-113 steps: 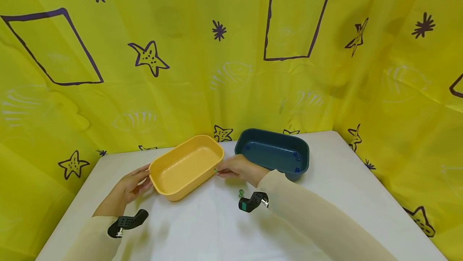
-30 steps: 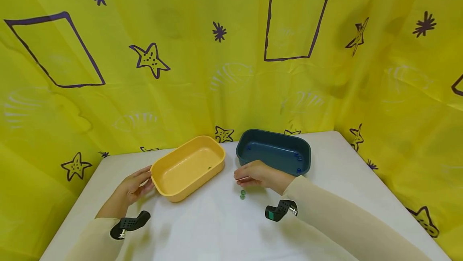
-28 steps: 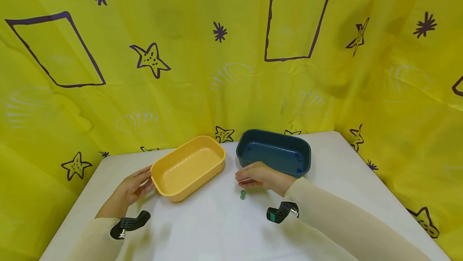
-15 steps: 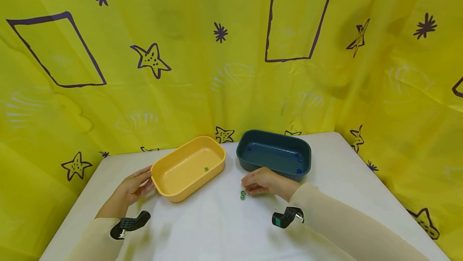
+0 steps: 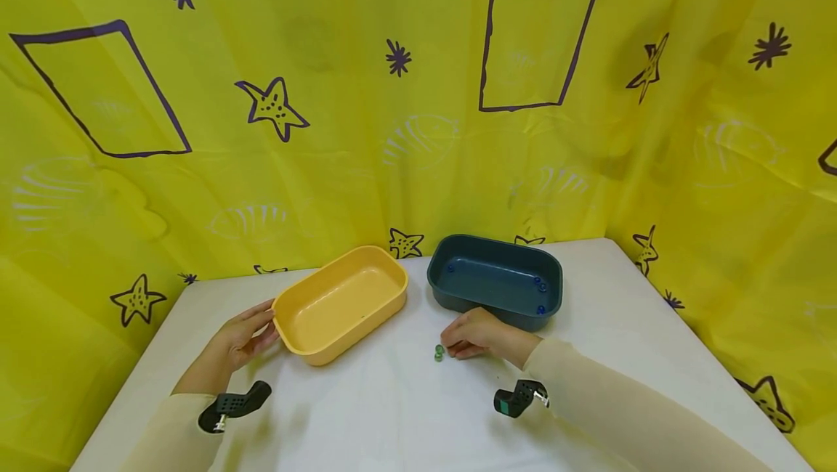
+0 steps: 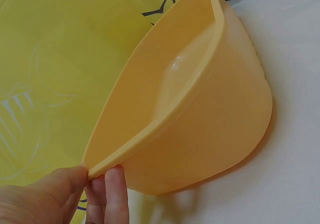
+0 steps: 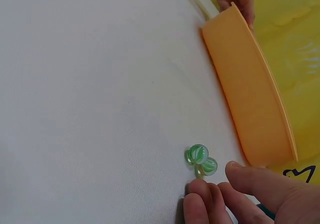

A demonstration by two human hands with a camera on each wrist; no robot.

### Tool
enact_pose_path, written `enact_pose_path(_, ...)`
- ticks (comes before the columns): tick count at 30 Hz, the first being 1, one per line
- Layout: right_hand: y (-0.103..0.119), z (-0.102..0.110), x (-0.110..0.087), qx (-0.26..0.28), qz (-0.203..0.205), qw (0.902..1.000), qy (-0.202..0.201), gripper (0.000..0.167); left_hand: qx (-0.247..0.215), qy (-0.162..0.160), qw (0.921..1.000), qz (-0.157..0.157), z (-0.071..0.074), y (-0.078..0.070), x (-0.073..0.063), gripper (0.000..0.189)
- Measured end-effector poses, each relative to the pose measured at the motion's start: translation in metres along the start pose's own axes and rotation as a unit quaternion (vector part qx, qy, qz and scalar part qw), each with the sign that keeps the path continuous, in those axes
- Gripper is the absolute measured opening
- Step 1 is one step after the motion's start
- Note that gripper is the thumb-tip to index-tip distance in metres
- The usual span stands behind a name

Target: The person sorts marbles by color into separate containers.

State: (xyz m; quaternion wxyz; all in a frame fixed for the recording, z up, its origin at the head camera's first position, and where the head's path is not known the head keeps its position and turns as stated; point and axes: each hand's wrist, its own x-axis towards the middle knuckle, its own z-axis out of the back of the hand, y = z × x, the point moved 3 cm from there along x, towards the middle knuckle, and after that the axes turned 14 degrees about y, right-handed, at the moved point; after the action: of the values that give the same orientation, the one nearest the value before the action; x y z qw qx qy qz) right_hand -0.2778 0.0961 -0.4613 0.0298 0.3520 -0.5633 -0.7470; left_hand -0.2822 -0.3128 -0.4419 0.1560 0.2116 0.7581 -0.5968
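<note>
My left hand (image 5: 245,338) pinches the rim of a yellow plastic tub (image 5: 333,305) at its left end, thumb on the rim and fingers under it, as the left wrist view shows. My right hand (image 5: 474,334) is low over the table with bent fingers, just right of two green-striped glass marbles. In the right wrist view one marble (image 7: 198,154) lies against the other marble (image 7: 209,165), close to the fingertips. A gap shows between thumb and fingers there, with nothing visible held.
A dark teal tub (image 5: 493,276) stands at the back right, behind my right hand, with several blue marbles (image 5: 539,283) in it. A white cloth covers the table (image 5: 386,414). Yellow patterned curtain (image 5: 327,94) closes off the back and sides.
My right hand has moved from the yellow tub's right side, where it pinched a green marble, down to the loose marbles. A green marble rolled inside the yellow tub. My left hand stays put.
</note>
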Motion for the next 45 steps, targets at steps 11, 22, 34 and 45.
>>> enact_pose_path(11,0.007,0.000,0.006,-0.068,-0.004,0.9977,0.006,0.012,0.007,0.001,1.0000,0.004,0.001,-0.001,0.002,0.065)
enact_pose_path(22,0.010,-0.004,0.006,-0.107,-0.011,0.9940,-0.016,0.008,0.016,0.004,0.9999,0.005,0.000,-0.002,0.000,0.066)
enact_pose_path(34,0.010,-0.004,0.005,-0.121,-0.007,0.9924,-0.018,0.008,0.016,0.005,0.9998,0.006,-0.002,-0.002,0.000,0.066)
enact_pose_path(45,0.011,-0.005,0.008,-0.147,0.003,0.9892,-0.002,0.006,0.009,0.006,0.9999,0.004,-0.004,-0.002,-0.003,0.064)
